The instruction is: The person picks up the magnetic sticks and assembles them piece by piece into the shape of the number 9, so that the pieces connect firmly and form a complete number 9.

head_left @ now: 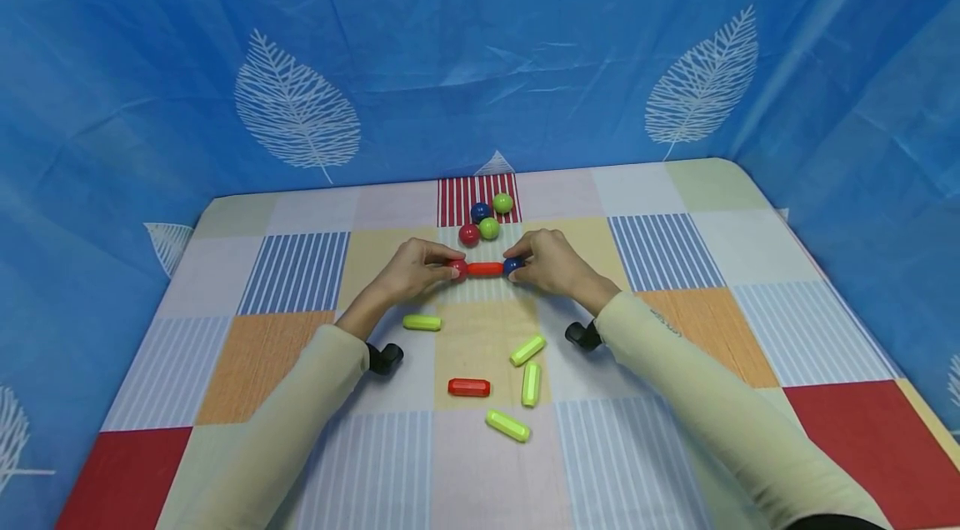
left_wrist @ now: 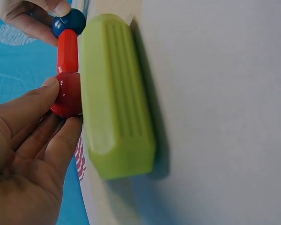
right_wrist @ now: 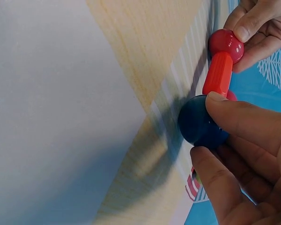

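Note:
My left hand (head_left: 417,270) pinches a glossy red ball (left_wrist: 69,95) between thumb and fingers. On the other side, my right hand (head_left: 553,265) pinches a dark blue ball (right_wrist: 201,121) the same way. Between the two balls runs a red faceted rod (head_left: 485,269), touching a ball at each end, so the three form a straight line held just over the cloth. A light green rod (left_wrist: 114,98) lies close to the left wrist and looms large in the left wrist view. Whether the rod's ends are fixed to the balls I cannot tell.
Behind the hands sit a red ball (head_left: 468,235), a blue ball (head_left: 480,212) and two green balls (head_left: 489,228). Nearer me lie another red rod (head_left: 468,387) and several green rods (head_left: 507,426). The patchwork tablecloth (head_left: 360,463) meets a blue leaf-print curtain (head_left: 480,55) at the back.

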Demonstrator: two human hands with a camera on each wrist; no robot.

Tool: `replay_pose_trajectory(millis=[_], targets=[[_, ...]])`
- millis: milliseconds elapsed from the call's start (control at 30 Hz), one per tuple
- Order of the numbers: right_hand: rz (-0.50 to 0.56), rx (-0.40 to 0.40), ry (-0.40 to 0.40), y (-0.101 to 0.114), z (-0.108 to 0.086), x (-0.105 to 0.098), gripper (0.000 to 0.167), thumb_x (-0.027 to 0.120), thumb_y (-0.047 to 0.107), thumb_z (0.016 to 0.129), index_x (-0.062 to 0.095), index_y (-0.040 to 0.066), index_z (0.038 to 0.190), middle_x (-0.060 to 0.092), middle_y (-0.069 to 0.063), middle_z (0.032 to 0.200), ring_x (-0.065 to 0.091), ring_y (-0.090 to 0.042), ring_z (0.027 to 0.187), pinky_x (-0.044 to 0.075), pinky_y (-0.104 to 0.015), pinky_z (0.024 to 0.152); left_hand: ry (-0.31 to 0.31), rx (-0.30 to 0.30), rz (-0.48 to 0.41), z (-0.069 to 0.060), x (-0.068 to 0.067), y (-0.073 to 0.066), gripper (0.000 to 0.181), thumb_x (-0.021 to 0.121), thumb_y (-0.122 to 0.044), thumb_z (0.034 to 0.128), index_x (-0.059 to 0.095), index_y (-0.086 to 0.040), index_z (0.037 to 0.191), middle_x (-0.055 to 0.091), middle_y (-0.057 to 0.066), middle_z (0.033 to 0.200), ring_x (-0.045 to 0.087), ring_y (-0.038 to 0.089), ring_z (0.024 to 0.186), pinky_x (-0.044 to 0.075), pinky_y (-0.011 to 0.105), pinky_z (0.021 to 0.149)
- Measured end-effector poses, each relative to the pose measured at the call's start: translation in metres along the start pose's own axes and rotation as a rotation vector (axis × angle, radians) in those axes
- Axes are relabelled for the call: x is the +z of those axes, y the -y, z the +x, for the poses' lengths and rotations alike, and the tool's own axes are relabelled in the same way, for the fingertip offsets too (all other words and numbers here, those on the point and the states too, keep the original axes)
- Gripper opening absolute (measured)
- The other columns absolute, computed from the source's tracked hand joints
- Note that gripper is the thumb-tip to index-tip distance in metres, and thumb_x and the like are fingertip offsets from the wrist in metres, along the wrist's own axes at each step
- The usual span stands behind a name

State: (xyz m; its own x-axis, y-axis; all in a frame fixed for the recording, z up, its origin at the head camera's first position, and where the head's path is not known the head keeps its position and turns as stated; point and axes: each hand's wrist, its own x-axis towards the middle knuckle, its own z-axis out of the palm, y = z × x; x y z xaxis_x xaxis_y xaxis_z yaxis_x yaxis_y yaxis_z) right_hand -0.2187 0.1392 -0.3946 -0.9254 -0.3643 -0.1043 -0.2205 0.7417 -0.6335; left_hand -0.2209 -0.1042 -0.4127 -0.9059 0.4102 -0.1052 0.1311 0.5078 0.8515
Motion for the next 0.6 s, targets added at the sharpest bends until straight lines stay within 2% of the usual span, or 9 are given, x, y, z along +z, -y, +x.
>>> replay_pose_trajectory(millis=[133, 400, 600], targets=[[0.000, 0.007, 0.000, 0.000, 0.001, 0.000, 0.032, 0.079, 0.007, 0.083, 0.073, 0.003, 0.114, 0.069, -0.013, 0.114, 0.061, -0.027, 0.108, 0.050, -0.039, 0.092, 0.003, 0.011, 0.014, 0.000, 0.000, 0.001, 0.028, 0.067, -0.005, 0.0928, 0.069, 0.001, 0.120, 0.067, 0.016, 0.121, 0.056, 0.031, 0.123, 0.044, 0.043, 0.103], [-0.014, 0.002, -0.004, -0.001, 0.001, 0.000, 0.032, 0.079, 0.007, 0.083, 0.074, 0.004, 0.114, 0.070, -0.012, 0.114, 0.057, -0.030, 0.112, 0.043, -0.043, 0.098, -0.006, 0.074, 0.058, -0.002, 0.002, 0.004, 0.031, 0.067, -0.006, 0.0931, 0.068, 0.000, 0.123, 0.066, 0.016, 0.123, 0.058, 0.031, 0.121, 0.047, 0.041, 0.101], [-0.009, -0.004, 0.001, 0.000, 0.000, 0.000, 0.032, 0.078, 0.006, 0.083, 0.073, 0.003, 0.115, 0.069, -0.013, 0.116, 0.059, -0.028, 0.109, 0.048, -0.040, 0.092, -0.052, 0.133, 0.087, -0.012, -0.002, 0.005, 0.032, 0.069, -0.009, 0.0922, 0.067, 0.002, 0.122, 0.066, 0.017, 0.123, 0.059, 0.031, 0.120, 0.048, 0.042, 0.099]])
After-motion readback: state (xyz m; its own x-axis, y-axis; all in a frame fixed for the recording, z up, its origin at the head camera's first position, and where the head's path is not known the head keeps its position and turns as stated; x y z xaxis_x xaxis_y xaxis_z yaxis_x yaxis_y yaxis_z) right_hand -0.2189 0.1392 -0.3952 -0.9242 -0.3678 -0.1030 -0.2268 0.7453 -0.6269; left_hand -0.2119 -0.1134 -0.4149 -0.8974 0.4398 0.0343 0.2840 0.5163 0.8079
